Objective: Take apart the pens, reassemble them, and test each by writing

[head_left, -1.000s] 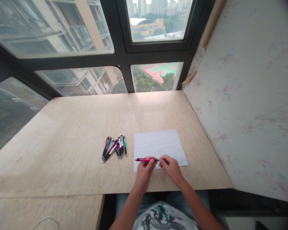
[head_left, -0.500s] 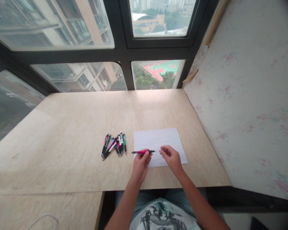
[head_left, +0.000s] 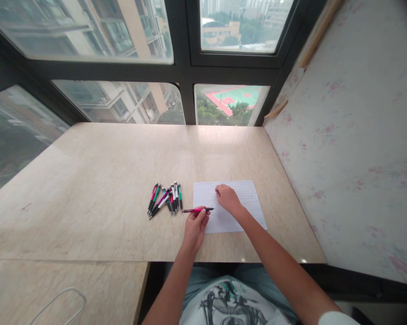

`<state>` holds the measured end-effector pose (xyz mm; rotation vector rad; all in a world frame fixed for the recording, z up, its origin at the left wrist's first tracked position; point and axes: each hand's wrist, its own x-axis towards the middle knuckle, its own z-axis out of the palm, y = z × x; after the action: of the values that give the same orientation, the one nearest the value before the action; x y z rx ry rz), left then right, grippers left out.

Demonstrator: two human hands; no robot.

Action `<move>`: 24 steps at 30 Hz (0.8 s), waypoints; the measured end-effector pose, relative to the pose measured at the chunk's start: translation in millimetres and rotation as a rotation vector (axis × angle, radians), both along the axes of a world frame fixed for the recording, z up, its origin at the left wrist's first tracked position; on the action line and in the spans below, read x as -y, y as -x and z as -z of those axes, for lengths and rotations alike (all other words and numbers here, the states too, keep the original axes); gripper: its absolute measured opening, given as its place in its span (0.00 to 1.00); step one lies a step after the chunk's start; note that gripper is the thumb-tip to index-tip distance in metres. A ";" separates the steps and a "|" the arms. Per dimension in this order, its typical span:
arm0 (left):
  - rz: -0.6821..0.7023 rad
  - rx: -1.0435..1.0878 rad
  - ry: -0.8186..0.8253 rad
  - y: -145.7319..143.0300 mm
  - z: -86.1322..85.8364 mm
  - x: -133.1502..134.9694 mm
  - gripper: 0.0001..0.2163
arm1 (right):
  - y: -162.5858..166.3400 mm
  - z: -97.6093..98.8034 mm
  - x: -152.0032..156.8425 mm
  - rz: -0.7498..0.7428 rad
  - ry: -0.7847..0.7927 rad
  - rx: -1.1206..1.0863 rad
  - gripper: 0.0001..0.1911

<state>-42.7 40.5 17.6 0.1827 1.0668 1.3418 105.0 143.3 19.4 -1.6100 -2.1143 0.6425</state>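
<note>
My left hand (head_left: 196, 227) pinches a pink and black pen (head_left: 197, 210), held level over the left edge of a white sheet of paper (head_left: 249, 205). My right hand (head_left: 226, 197) rests on the upper middle of that sheet, its fingers curled in a pinch; what they hold, if anything, is too small to make out. A pile of several pens (head_left: 165, 200) in pink, green, white and black lies on the table just left of the paper.
The beige marble-look table (head_left: 105, 171) runs to dark-framed windows (head_left: 186, 72) at the back. A floral-patterned wall (head_left: 352, 135) closes the right side. A lower surface at the near left carries a white cable (head_left: 59, 300).
My right hand has let go of the pen's tip and moved up and left onto the paper. My left hand has carried the pen up and to the left.
</note>
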 end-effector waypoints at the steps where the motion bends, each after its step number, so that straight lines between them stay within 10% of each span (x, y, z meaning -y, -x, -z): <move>1: -0.003 -0.001 0.002 1.5 -0.1 1.0 0.12 | 1.5 1.0 -0.7 -0.007 0.005 0.022 0.10; 17: 0.035 -0.084 -0.003 1.8 4.7 -4.9 0.17 | -9.5 5.7 -5.5 0.084 0.051 -0.027 0.13; 24: 0.084 -0.105 -0.028 -1.4 4.4 -1.4 0.22 | -13.7 -11.5 48.2 0.014 0.115 -0.241 0.14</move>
<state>-41.2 41.9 13.1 0.3187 1.1167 1.2831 118.7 95.1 30.9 -1.5191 -1.9207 0.9189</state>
